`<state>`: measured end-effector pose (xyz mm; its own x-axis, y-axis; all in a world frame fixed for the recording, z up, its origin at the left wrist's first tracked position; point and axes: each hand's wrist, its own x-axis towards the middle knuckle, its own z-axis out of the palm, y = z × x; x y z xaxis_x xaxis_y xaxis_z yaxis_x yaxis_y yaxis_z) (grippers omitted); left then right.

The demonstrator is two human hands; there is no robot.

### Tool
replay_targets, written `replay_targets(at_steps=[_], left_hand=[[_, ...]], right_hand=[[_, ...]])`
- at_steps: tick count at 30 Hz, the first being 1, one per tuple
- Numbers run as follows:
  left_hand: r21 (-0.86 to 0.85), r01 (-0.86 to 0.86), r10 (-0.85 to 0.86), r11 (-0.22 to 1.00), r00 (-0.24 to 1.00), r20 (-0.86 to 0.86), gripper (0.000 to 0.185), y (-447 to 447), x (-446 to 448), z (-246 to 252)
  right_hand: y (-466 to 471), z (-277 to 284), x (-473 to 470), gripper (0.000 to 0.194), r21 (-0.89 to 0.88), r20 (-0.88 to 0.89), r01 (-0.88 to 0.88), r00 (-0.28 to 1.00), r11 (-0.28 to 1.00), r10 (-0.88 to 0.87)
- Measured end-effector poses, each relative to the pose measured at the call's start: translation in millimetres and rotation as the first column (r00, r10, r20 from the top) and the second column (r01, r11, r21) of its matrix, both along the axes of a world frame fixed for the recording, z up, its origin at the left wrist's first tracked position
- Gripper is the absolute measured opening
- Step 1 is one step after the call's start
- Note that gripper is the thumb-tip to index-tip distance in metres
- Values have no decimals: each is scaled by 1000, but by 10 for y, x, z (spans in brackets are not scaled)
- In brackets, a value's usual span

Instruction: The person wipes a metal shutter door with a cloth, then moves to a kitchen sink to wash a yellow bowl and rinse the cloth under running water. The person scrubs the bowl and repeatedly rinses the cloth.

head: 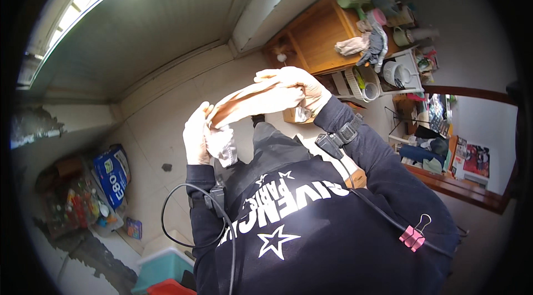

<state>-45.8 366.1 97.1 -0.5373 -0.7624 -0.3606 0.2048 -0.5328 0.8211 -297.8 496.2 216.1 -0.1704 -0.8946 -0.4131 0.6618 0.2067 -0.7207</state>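
A pale beige cloth (256, 101), brightly sunlit and perhaps a garment, stretches between my two hands in front of my body. My left hand (198, 134) grips its lower left end, where a whiter, bunched part (223, 145) hangs beside the fingers. At the other end, my right hand (310, 86) is closed around the cloth, higher up and to the right. Strong light washes out some finger detail. Both forearms wear dark sleeves, each with a strapped device near the wrist.
At upper right stands a wooden cabinet (322, 30) with clothes (372, 45) draped on it. White plastic baskets (362, 82) are beside it. A blue package (112, 176) and a teal bin (164, 268) stand at left. A black cable (166, 220) loops by my left forearm.
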Motion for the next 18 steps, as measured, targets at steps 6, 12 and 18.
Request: replay_targets(at_steps=[6,12,18], left_hand=[[261,49,-90,964,985,149,32,523,-194,-224],[458,-93,-2,884,979,204,22,1114,-389,-239],[421,-77,-37,904,966,257,25,1516,-897,-83]], right_hand=[[1128,263,-879,12,47,-693,460,654,886,-303],[1923,-171,-2181,16,169,-908,549,-236,819,346],[1837,-853,-3012,36,489,-73,727,-516,482,853]])
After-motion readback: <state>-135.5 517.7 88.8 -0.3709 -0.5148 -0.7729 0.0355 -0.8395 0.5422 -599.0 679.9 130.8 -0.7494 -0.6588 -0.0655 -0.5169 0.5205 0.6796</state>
